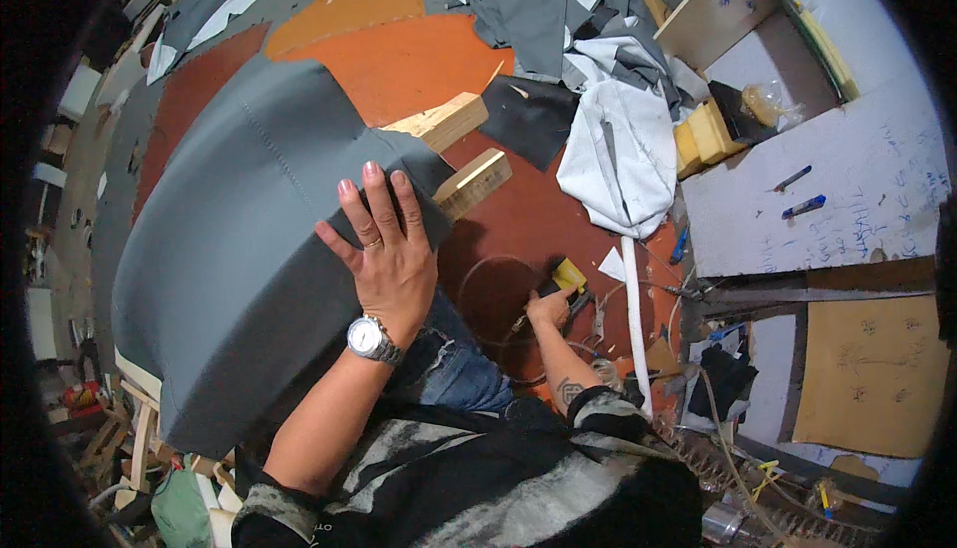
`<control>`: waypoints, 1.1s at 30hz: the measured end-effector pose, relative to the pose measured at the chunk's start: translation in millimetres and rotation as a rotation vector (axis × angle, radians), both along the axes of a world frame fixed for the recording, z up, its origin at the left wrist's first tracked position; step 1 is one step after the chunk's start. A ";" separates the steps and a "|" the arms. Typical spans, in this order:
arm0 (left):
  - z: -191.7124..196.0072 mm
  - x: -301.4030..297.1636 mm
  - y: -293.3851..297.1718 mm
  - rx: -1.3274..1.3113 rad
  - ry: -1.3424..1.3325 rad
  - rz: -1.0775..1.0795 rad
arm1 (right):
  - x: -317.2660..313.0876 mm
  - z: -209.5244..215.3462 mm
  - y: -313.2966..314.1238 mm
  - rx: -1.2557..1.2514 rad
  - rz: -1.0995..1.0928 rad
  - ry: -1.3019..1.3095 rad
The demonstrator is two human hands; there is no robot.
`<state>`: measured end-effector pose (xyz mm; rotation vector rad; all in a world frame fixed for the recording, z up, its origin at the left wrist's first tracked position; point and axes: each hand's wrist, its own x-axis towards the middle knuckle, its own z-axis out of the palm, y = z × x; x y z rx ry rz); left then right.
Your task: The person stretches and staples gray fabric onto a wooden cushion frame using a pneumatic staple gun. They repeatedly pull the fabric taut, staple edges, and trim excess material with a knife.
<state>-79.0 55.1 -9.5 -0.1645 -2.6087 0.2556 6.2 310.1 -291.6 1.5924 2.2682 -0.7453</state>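
A large grey upholstered piece (269,209), with a stitched seam across it, rises tilted at my left. Two bare wooden legs or battens, a farther one (446,121) and a nearer one (477,183), stick out from its right end. My left hand (389,249), a metal watch on its wrist, lies flat against the cover near that end, fingers spread. Lower and to the right, my right hand (550,307) is closed round a yellow-and-black staple gun (569,277). A thin hose loops beside it; the tool's underside is hidden.
Orange and brown sheets (409,64) cover the surface ahead. Grey fabric pieces (518,9) and a white-backed cover (620,164) lie beyond. At right stands a pale board (827,199) bearing pens and yellow foam blocks (708,137). Wood scraps (110,438) crowd the lower left.
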 end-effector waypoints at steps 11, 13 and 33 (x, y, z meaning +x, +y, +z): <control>-0.5 2.5 0.1 0.067 -0.011 -0.038 | -9.7 218.7 88.1 -0.852 0.125 1.064; -2.0 2.0 -0.1 0.045 -0.019 -0.027 | -10.7 253.0 73.3 -0.816 0.136 1.018; -9.3 1.3 2.0 0.001 0.051 -0.029 | -12.0 173.2 -73.8 -1.789 -0.062 0.450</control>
